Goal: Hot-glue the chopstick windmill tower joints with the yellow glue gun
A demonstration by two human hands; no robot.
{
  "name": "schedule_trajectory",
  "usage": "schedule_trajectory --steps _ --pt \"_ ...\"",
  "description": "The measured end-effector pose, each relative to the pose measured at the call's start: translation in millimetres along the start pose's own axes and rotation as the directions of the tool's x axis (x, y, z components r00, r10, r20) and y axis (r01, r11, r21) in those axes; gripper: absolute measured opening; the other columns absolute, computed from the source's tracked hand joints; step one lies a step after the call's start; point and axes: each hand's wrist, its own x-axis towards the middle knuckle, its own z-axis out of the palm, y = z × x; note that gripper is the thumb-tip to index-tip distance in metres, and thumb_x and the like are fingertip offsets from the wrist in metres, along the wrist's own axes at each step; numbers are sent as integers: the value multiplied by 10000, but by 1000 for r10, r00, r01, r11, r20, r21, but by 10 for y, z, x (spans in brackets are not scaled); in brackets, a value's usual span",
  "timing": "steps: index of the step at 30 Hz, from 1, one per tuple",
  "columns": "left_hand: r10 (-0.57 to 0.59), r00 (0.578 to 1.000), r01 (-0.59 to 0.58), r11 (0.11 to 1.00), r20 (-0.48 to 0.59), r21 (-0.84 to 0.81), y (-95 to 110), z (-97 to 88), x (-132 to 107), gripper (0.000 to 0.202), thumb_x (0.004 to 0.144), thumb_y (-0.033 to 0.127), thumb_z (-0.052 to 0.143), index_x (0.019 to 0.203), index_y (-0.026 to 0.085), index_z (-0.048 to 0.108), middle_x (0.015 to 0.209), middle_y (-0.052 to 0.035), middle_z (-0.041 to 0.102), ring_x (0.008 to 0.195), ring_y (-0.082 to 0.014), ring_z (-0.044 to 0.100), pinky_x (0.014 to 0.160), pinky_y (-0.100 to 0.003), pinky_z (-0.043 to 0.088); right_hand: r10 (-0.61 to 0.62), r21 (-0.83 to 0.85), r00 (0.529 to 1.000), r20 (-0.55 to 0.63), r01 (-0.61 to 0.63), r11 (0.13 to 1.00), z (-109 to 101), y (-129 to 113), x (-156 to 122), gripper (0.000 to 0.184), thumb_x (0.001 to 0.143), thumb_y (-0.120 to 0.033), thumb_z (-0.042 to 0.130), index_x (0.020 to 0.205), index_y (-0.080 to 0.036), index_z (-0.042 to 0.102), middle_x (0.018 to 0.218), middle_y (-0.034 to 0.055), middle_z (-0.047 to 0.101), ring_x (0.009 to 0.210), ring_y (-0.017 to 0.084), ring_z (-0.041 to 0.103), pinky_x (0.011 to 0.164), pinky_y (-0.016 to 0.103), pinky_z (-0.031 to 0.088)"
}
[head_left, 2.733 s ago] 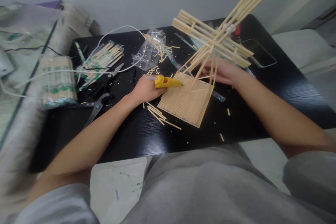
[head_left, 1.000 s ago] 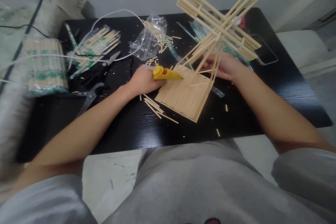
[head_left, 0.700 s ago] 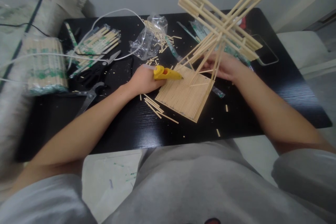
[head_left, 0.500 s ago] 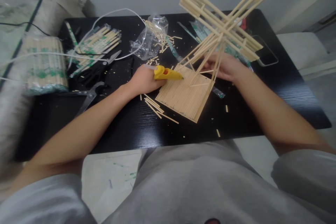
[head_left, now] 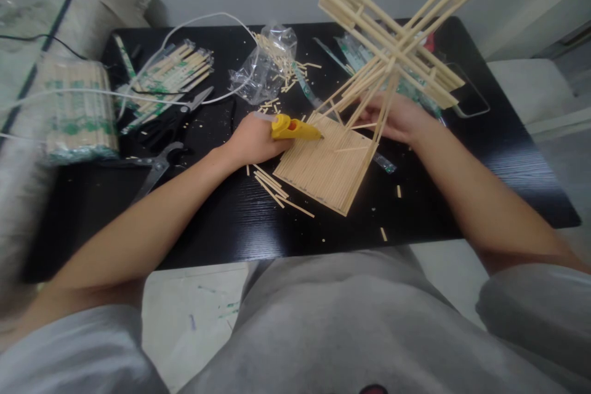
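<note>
My left hand (head_left: pixel 255 138) is closed around a yellow glue gun (head_left: pixel 295 128), whose nozzle points right, over the slatted base. That flat square base (head_left: pixel 323 175) of thin wooden sticks belongs to a windmill-like stick model (head_left: pixel 398 49). Slanting legs rise from the base to long crossed arms at the top. Behind the legs, on the right side, my right hand (head_left: pixel 392 116) has its fingers curled in at the model's struts. The struts partly hide those fingertips.
Loose sticks (head_left: pixel 270 188) lie left of the base. Further left are scissors (head_left: pixel 184 114), pliers (head_left: pixel 157 166), wrapped chopsticks (head_left: pixel 175 77) and a full chopstick pack (head_left: pixel 80 111). A white cable (head_left: pixel 161 100) crosses there. Behind are a clear plastic bag (head_left: pixel 258 71) and cut stick pieces (head_left: pixel 289 71).
Both hands, the glue gun and the base hold almost the same place. The view has shifted very slightly, and the model's upper arms appear a touch further right.
</note>
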Motion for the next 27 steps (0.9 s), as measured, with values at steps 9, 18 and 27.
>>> schedule_trajectory --steps 9,18,27 --pt "19 1000 -19 1000 -4 -2 9 -11 -4 174 943 350 810 1062 224 815 979 -48 830 1025 -291 809 985 -418 647 8 50 1000 -8 -7 999 34 -34 -53 339 1257 -63 653 949 -171 744 760 33 754 659 151 724 822 286 702" --pt "-5 1000 5 1000 12 -5 36 -35 -4 176 938 353 827 1048 216 813 991 -60 832 1018 -298 805 991 -442 643 5 22 1000 7 -5 1000 25 -20 -43 266 1133 -201 933 961 -231 733 689 -19 687 734 189 774 856 317 738" --pt "11 1000 -12 1000 22 15 15 -23 3 181 947 353 814 1075 225 814 1008 -58 825 1063 -313 806 1022 -459 643 17 57 1000 -10 -17 998 57 -55 -63 306 1206 -33 693 941 -184 713 770 22 758 666 143 743 800 274 719"
